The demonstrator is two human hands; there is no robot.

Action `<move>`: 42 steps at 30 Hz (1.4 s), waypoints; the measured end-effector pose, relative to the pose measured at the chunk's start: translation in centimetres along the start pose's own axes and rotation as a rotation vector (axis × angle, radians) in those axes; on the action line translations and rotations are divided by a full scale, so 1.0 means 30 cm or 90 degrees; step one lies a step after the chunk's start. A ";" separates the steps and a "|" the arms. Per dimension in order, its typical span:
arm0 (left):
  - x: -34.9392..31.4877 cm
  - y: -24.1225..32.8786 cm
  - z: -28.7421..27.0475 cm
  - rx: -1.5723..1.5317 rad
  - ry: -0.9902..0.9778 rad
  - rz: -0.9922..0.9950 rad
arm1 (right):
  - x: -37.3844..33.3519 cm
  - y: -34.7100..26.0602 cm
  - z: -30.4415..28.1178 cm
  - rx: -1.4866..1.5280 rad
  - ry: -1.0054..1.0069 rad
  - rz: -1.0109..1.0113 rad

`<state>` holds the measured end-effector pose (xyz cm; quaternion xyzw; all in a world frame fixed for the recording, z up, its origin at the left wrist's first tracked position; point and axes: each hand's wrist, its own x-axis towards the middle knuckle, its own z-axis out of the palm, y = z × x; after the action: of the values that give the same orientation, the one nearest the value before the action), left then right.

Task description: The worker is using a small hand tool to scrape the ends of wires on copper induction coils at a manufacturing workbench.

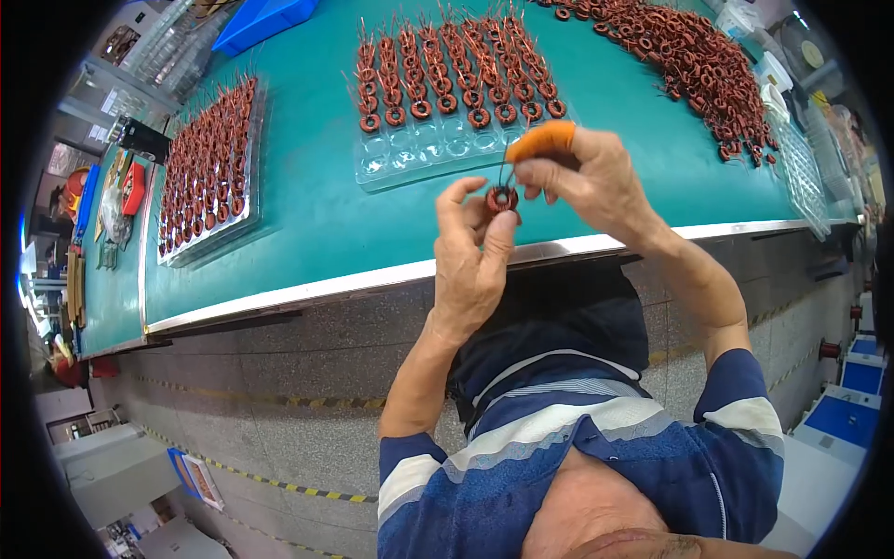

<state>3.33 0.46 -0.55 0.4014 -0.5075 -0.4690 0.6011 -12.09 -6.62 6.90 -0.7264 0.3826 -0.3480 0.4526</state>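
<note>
Between the thumb and fingers of my left hand [468, 265] is a copper-wound toroidal coil [502, 198], held just above the front edge of the green table. My right hand [596, 182], with an orange cover on its index finger, pinches the coil's thin upright wire leads [507, 173]. Just beyond my hands lies a clear plastic tray [400, 166] with rows of similar coils [447, 79], their leads pointing up. The tray's nearest row of pockets holds no coils.
A second filled coil tray [209, 168] stands at the left. Loose coils [689, 65] are heaped at the far right, beside stacked clear trays [803, 177]. A blue bin [265, 20] sits at the back left. The table's pale front edge [372, 277] runs below my hands.
</note>
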 end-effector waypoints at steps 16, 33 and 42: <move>0.037 -0.040 -0.077 0.249 0.112 0.010 | 0.395 0.214 0.058 -0.372 0.078 -0.294; 0.021 -0.014 -0.083 0.255 0.148 -0.033 | 0.189 0.147 -0.156 -0.368 0.147 -0.182; 0.016 -0.039 -0.068 0.133 0.091 -0.033 | -0.242 0.409 -0.741 -0.888 0.372 0.088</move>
<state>5.19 -0.28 -1.89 0.5070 -0.4989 -0.3996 0.5782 -37.36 -12.64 2.14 -0.6969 0.6630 -0.1745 -0.2102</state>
